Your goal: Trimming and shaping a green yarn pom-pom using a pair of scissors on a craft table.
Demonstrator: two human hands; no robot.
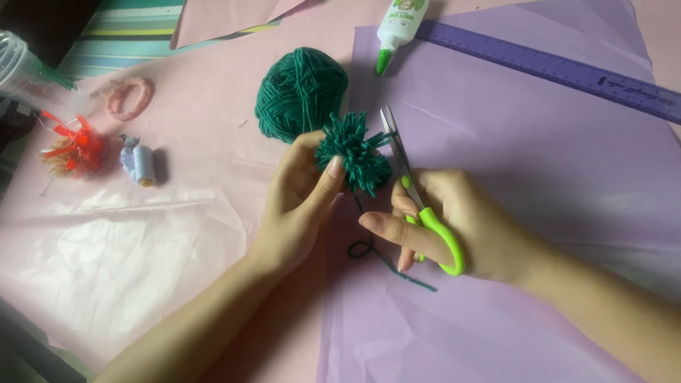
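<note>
As we read the head view from left to right, we meet first a clear plastic container (21,67) at the far left edge, with a red and tan tufted bundle (74,152) below it and a small pale blue spool of thread (142,164) just beside that. A pink yarn ring (129,98) lies a little above the spool, on the pale pink tissue paper (128,248) that covers this side of the table. Toward the centre sits a ball of dark green yarn (299,92). Just in front of it, our left hand (298,206) is closed in a pinch, thumb and fingers gripping the dark green pom-pom (353,152) by its left side and holding it above the paper; a loose green yarn tail (386,264) trails from beneath it onto the sheet. To the right, our right hand (454,227) has its fingers through the lime green handles of the scissors (415,191) and is curled about them; the blades point up and away, slightly parted, touching the pom-pom's right edge. Above, a white glue bottle (397,28) with a green tip lies near the top edge. Farther right, a purple ruler (560,67) runs diagonally across the lilac tissue paper (539,163).
</note>
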